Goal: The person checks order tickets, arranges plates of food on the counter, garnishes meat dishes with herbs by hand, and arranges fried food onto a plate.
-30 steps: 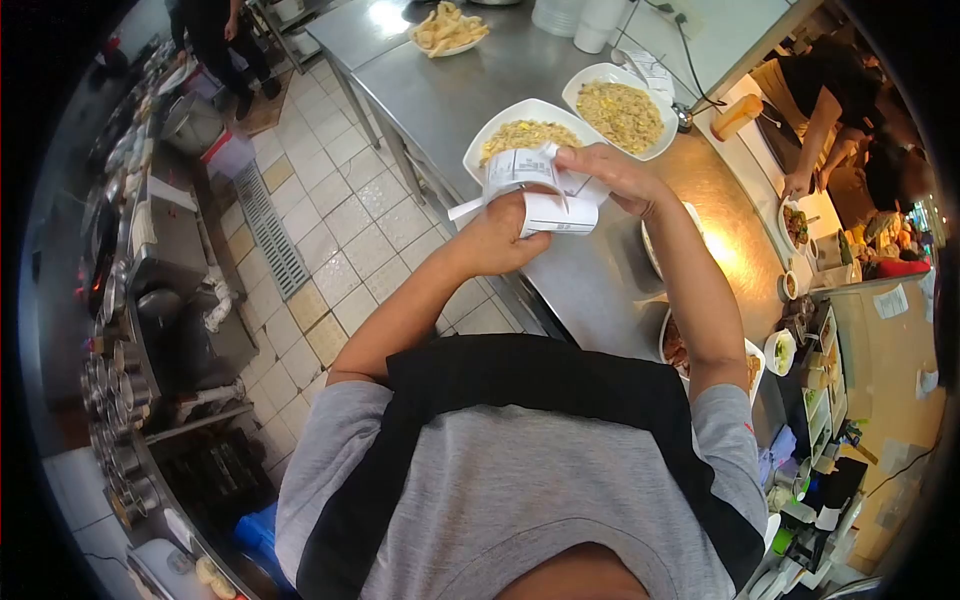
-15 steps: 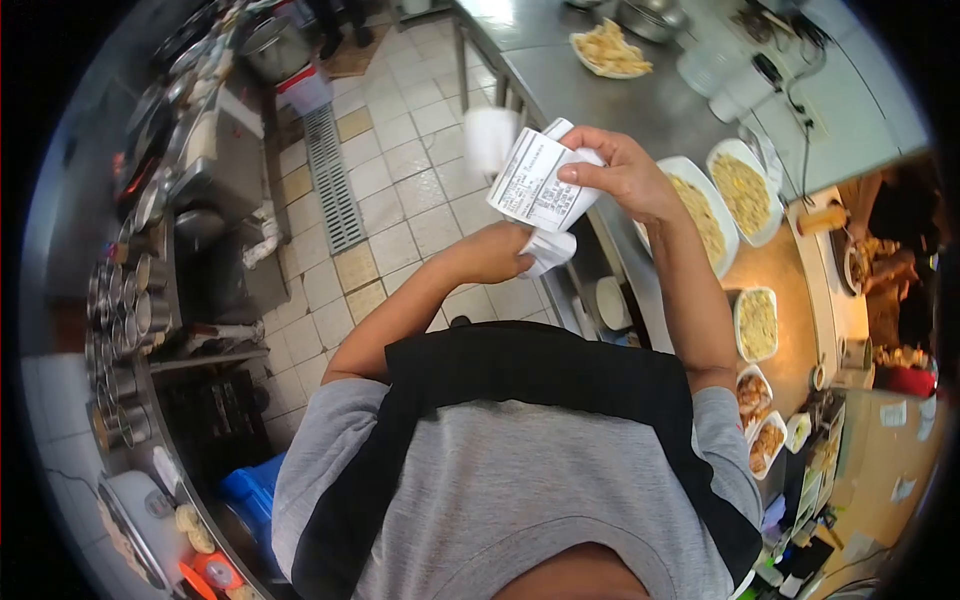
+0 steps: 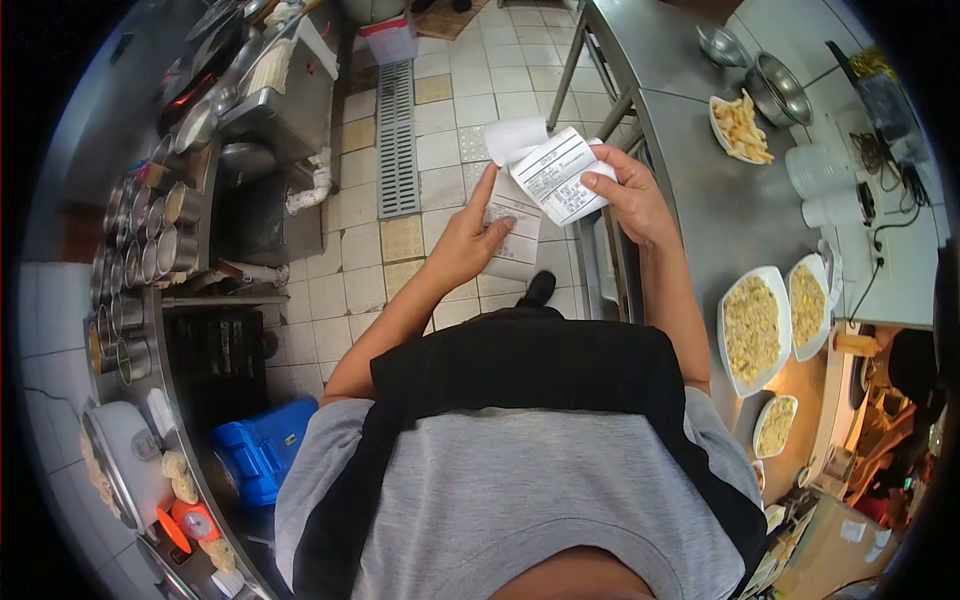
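My right hand (image 3: 632,200) pinches several printed white paper receipts (image 3: 562,178) between thumb and fingers. The front one faces me, with black text and a grid of small print. My left hand (image 3: 463,240) is at a lower receipt strip (image 3: 514,255), its thumb lying over the printed face. The index finger of that hand stretches up to the edge of a curled blank slip (image 3: 514,137). Its other fingers are partly hidden. Both hands are above the tiled floor, in front of my black apron (image 3: 530,365).
At right, a steel counter (image 3: 675,150) carries fries (image 3: 740,130), metal bowls (image 3: 778,90) and dishes of yellowish food (image 3: 752,330). At left are a shelf of metal cups (image 3: 150,255), a blue container (image 3: 262,450) and a floor drain (image 3: 397,140). Another person's arm (image 3: 885,420) shows at far right.
My left hand has gone from gripping a folded paper end to having its index finger stretched out and thumb on the strip. The receipts are more spread out. The view has shifted.
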The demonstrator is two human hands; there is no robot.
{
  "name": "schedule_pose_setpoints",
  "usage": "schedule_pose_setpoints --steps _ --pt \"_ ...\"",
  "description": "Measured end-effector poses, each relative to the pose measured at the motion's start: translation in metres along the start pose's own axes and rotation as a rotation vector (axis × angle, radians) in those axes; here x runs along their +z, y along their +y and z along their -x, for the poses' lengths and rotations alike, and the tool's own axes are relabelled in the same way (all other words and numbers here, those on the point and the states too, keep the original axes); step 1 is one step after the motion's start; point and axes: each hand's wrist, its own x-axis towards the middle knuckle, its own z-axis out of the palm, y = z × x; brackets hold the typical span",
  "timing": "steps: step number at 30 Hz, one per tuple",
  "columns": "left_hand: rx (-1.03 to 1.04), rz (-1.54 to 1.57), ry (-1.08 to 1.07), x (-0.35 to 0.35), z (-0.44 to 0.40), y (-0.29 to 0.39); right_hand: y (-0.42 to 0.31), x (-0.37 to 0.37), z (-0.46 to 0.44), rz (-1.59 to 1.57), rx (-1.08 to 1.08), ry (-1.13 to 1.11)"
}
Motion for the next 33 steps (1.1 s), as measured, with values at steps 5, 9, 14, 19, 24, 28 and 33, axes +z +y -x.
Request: schedule_pose_setpoints --steps 5,9,14,19,24,28,33 --pt "-0.024 -0.035 0.014 -0.012 -0.035 -0.01 0.012 -0.011 -0.059 -0.072 0.028 -0.058" --pt "-0.191 0.04 -0.187 -0.027 -0.091 -0.022 0.01 -0.026 -0.114 -0.112 0.02 -0.113" --pt "-0.147 1.082 -0.079 -0.049 -0.176 -0.033 0.0 -0.061 -0.174 -0.07 0.066 -0.187" --pt "-0.313 1.142 0.288 -0.056 -0.256 -0.027 -0.002 -0.094 -0.228 0.041 0.096 -0.268" --pt "-0.347 1.142 0.421 -0.057 -0.311 -0.045 -0.008 -0.119 -0.26 0.227 0.023 -0.214" --pt "-0.227 1.45 0.293 -0.084 -0.351 -0.079 -0.026 -0.139 -0.279 0.131 -0.133 0.183" --pt "-0.2 1.456 -0.224 -0.086 -0.401 -0.079 -0.027 -0.195 -0.337 0.739 0.021 0.161"
